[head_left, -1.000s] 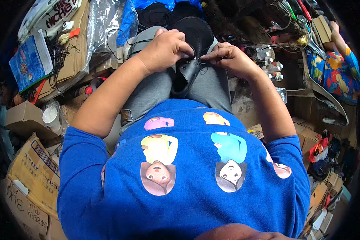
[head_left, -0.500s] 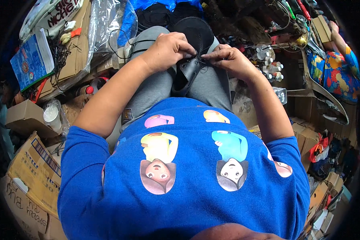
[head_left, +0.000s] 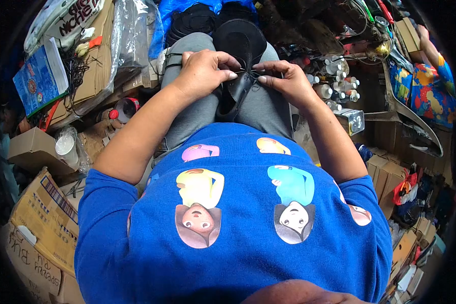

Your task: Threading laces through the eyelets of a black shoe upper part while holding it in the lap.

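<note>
Left hand (head_left: 203,70) and right hand (head_left: 289,83) slightly parted at black shoe (head_left: 237,91) on lap (head_left: 193,114). Can't tell what's pinched.

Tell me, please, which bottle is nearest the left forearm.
The red-capped bottle, alone beside the left forearm; the other visible bottles are grouped beyond the right hand.

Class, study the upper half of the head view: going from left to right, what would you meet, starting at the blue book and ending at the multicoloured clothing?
Blue book → clear plastic sheet → left grip → black leather piece → right grip → plastic bottles → multicoloured clothing.
</note>
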### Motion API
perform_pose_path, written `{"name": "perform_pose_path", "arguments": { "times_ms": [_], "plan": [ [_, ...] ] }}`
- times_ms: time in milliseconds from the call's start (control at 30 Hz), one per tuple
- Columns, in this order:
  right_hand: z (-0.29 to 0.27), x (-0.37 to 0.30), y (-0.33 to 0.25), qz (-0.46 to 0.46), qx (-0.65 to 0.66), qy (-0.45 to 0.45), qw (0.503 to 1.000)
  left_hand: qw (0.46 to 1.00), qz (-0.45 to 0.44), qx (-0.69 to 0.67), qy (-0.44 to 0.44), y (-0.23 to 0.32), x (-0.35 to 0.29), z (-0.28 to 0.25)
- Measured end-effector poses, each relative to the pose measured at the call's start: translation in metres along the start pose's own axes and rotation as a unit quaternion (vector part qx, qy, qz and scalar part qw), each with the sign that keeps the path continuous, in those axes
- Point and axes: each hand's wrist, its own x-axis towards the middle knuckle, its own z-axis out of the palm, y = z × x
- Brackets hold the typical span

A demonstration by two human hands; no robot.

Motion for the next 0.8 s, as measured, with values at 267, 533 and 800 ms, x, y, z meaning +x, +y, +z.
{"name": "perform_pose_path", "arguments": {
  "times_ms": [267, 533, 800],
  "plan": [
    [0.003, 0.008, 0.006, 0.035, 0.021, 0.002, 0.999, 0.999, -0.002, -0.024, -0.023, 0.005, 0.015, 0.005],
    [-0.019, 0.005, 0.017, 0.007, 0.045, 0.021, 0.999, 0.992, 0.091, 0.083, 0.018, -0.011, 0.008, -0.018],
    [-0.024, -0.004, 0.019, -0.057, -0.066, 0.03, 0.996, 0.985, 0.119, 0.101, -0.069, 0.015, 0.009, -0.011]
  ]
}}
